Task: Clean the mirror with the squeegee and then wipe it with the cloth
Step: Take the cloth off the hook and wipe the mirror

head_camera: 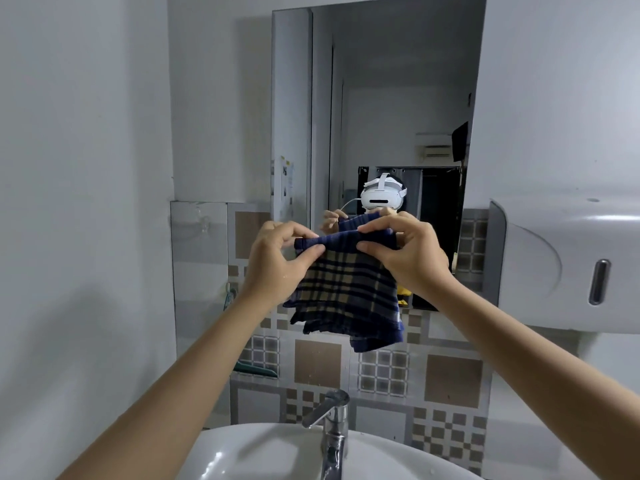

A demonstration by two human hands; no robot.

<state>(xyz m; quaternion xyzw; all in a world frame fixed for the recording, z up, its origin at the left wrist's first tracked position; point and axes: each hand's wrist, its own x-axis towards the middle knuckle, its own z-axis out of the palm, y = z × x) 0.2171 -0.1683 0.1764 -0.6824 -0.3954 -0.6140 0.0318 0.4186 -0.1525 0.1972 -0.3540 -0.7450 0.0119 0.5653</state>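
Navy-and-tan plaid cloth [346,292] hangs folded between your two hands, held up in front of the lower part of the mirror [391,98]. Your left hand [277,261] pinches the cloth's top hem at 9 o'clock and your right hand [405,251] pinches it at 3 o'clock — both clamped on the fabric, thumb against fingertips, with the rest draping down towards 6 o'clock. The cloth does not appear to touch the glass yet.

Progress, as a judgement: no squeegee is plainly in view, though a small yellow object [403,296] peeks out behind the cloth's right edge and cannot be identified. With the cloth now in hand, you seem to be at the start of the wiping stage; whether the squeegee pass was completed cannot be read from the glass, which shows no obvious streaks or drops. The wipe itself is left to do.

Surroundings: the mirror is mounted on a pale wall above a band of patterned brown-and-grey tiles [381,372]. At 6 o'clock sits a white basin [263,455] with a chrome tap [332,431] — a few water drops mark its rim. At 3 o'clock a grey paper dispenser [571,265] is fixed to the wall. The reflection shows a doorway and your headset.
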